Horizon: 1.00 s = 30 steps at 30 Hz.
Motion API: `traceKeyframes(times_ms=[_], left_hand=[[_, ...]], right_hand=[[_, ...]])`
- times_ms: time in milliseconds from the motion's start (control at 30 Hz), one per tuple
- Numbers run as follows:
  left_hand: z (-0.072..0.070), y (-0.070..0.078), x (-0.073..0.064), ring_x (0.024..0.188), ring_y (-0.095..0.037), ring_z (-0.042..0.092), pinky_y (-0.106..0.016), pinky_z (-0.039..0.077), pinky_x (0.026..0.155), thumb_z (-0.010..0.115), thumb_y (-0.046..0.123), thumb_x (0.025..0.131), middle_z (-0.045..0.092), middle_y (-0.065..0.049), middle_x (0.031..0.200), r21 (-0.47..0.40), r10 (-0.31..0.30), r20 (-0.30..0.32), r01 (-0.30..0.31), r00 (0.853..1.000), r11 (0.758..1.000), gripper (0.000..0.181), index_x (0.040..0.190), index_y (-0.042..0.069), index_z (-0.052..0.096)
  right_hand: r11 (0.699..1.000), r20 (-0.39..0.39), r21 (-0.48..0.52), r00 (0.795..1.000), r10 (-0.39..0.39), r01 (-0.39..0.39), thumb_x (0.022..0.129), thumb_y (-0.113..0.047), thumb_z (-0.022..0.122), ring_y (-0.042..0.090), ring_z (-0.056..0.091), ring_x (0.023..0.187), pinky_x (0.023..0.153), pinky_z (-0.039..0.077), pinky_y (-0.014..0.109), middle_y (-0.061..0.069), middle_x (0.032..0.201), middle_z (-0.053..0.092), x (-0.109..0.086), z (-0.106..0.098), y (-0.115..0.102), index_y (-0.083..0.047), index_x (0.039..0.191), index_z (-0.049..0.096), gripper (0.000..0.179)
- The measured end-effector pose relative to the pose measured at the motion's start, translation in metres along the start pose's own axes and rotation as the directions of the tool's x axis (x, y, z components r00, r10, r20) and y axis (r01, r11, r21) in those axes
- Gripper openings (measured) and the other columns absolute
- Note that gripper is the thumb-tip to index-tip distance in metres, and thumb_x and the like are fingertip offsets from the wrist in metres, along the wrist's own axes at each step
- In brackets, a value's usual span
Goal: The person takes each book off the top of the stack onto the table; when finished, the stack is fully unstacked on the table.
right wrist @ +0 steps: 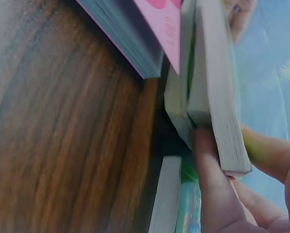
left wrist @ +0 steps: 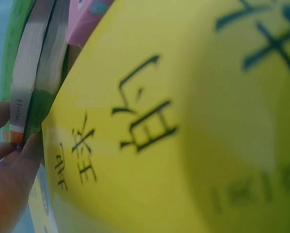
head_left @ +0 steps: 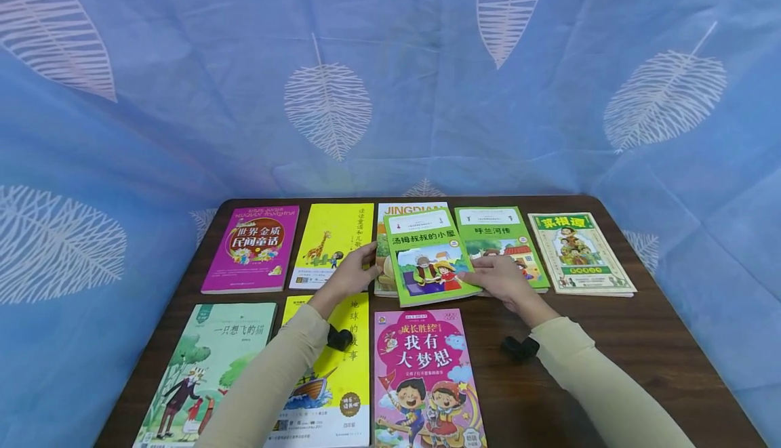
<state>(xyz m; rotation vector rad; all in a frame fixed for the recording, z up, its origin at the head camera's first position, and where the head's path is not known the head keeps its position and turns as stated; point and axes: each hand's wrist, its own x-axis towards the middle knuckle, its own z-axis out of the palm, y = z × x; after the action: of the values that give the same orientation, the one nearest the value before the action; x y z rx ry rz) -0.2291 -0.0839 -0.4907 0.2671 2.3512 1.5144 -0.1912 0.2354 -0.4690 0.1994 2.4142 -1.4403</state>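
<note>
My right hand [head_left: 502,278] pinches the lower right side of a green storybook [head_left: 427,258]. In the right wrist view, its thumb and fingers lie on opposite sides of the book's pages [right wrist: 222,107]. This book lies tilted over a JINGDIAN book [head_left: 407,208], hiding most of it. At their left side is my left hand [head_left: 354,273], fingertips against the book edges; in the left wrist view they touch a white-and-orange spine [left wrist: 19,114]. Just right, another green book [head_left: 491,228] is partly behind my right hand.
Around them lie a purple book [head_left: 251,251], yellow books [head_left: 323,231], a pale green book [head_left: 207,353], a pink book [head_left: 427,373] and a cream book [head_left: 579,255]. Bare dark wood tabletop [head_left: 549,394] shows at front right. Blue leaf-patterned cloth [head_left: 403,129] hangs behind the table.
</note>
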Motion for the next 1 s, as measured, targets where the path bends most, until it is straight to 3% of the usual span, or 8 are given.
traceKeyframes(times_ms=[133,300,533,633,833,1000], left_hand=[[0.001,-0.002,0.002,0.156,-0.037,0.038,-0.054,0.043,0.121,0.055,0.011,0.109,0.041,-0.021,0.166,0.000,-0.005,0.000,0.005,1.000,1.000,0.064,0.166,0.005,0.026],[0.002,-0.004,0.004,0.156,-0.036,0.039,-0.053,0.043,0.121,0.056,0.012,0.109,0.041,-0.021,0.166,0.009,-0.013,0.002,0.013,1.000,1.000,0.065,0.166,0.005,0.027],[0.001,-0.004,0.004,0.156,-0.035,0.038,-0.054,0.044,0.121,0.058,0.013,0.108,0.041,-0.019,0.166,0.001,-0.042,-0.016,0.042,0.999,0.999,0.065,0.166,0.007,0.028],[0.001,-0.003,0.004,0.156,-0.035,0.038,-0.054,0.043,0.121,0.058,0.013,0.108,0.042,-0.019,0.166,-0.004,-0.045,-0.021,0.045,0.999,0.999,0.065,0.166,0.008,0.029],[0.003,-0.002,0.005,0.157,-0.034,0.039,-0.053,0.043,0.122,0.058,0.014,0.108,0.041,-0.017,0.167,-0.004,-0.047,-0.015,0.047,0.999,0.999,0.064,0.165,0.008,0.030],[0.001,-0.002,0.006,0.157,-0.034,0.038,-0.053,0.043,0.122,0.058,0.013,0.108,0.040,-0.017,0.167,-0.009,-0.043,-0.022,0.043,0.999,0.999,0.064,0.165,0.007,0.030]], right_hand=[[0.990,0.041,0.139,0.999,0.021,-0.026,0.103,-0.025,0.069,0.013,0.078,0.097,0.084,0.065,0.033,0.031,0.146,0.059,-0.008,-0.010,0.007,0.009,0.155,0.041,0.068],[0.954,0.071,0.298,0.997,-0.002,-0.020,0.108,-0.024,0.061,0.011,0.078,0.101,0.088,0.063,0.030,0.031,0.147,0.058,-0.027,-0.023,0.025,0.009,0.161,0.029,0.070],[0.895,0.037,0.445,0.999,0.016,-0.030,0.107,-0.026,0.064,0.005,0.076,0.103,0.092,0.062,0.029,-0.005,0.120,0.070,-0.061,-0.040,0.059,0.006,0.164,0.021,0.078],[0.876,0.027,0.479,0.999,0.043,-0.050,0.107,-0.026,0.063,0.004,0.076,0.104,0.092,0.062,0.028,-0.014,0.113,0.072,-0.078,-0.047,0.074,0.004,0.165,0.018,0.079],[0.844,0.010,0.518,0.987,0.158,-0.141,0.106,-0.027,0.064,0.008,0.076,0.105,0.095,0.062,0.033,-0.015,0.110,0.075,-0.120,-0.056,0.109,0.002,0.166,0.015,0.083],[0.800,0.000,0.540,0.951,0.311,-0.262,0.104,-0.035,0.067,0.011,0.077,0.107,0.098,0.061,0.035,-0.014,0.111,0.076,-0.151,-0.059,0.134,-0.004,0.167,0.016,0.087]])
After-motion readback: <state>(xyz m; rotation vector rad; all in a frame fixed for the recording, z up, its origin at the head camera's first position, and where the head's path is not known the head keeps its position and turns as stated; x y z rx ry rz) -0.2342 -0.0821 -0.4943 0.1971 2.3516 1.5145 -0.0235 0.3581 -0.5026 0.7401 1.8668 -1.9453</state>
